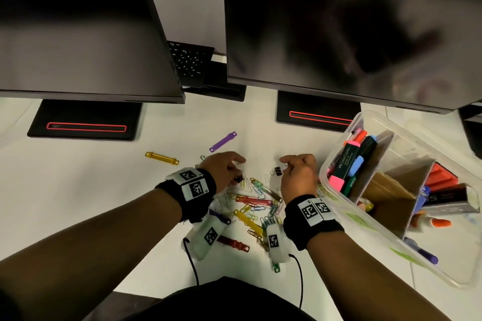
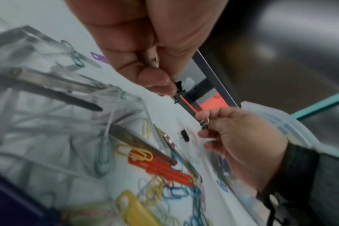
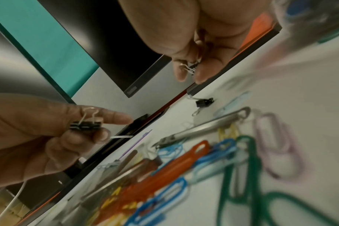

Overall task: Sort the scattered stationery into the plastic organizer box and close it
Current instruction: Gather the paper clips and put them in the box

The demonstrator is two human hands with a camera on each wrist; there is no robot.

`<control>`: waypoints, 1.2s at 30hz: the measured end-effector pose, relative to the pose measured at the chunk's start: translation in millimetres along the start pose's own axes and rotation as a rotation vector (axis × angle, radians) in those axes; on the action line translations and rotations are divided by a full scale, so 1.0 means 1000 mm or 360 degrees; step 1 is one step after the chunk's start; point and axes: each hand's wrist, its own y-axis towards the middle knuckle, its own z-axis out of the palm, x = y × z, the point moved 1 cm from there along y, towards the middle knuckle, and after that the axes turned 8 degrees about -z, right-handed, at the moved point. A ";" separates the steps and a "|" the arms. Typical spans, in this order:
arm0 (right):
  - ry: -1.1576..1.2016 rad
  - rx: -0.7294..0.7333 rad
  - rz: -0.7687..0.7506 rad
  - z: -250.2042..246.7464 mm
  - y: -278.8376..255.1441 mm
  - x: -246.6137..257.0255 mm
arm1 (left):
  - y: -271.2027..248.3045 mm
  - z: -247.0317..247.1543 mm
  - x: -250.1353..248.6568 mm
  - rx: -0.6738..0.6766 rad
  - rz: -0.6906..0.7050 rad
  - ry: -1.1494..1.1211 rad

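My left hand [image 1: 232, 171] pinches a black binder clip [image 3: 85, 123] just above the desk, left of the pile. My right hand [image 1: 288, 165] pinches a smaller binder clip [image 3: 191, 68] by its wire handles, close to the box. Between the two hands a third black binder clip [image 1: 276, 171] lies on the desk. A heap of coloured paper clips and file fasteners [image 1: 254, 206] lies below the hands. The clear plastic organizer box [image 1: 412, 146] stands open at the right, with highlighters [image 1: 349, 161] in its left compartment and other items further right.
Two dark monitors [image 1: 326, 21] on black stands [image 1: 83, 122] overhang the back of the white desk. A purple fastener [image 1: 223, 141] and a yellow fastener [image 1: 161, 158] lie apart, behind the left hand. A red fastener [image 1: 233, 243] lies near my left wrist.
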 end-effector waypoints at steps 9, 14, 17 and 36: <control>0.0016 0.0122 0.0058 0.002 0.003 -0.011 | 0.001 -0.036 0.039 -0.0085 -0.0046 -0.0201; 0.0187 -0.0021 0.0050 0.002 0.000 -0.008 | -0.002 -0.038 0.051 0.0059 -0.0166 -0.0734; 0.0221 -0.0060 0.0012 0.005 0.001 -0.010 | -0.006 -0.041 0.050 0.0136 -0.0297 -0.1130; -0.0164 0.0377 -0.0104 0.026 -0.003 -0.001 | -0.009 -0.052 0.073 -0.0172 0.0079 0.0787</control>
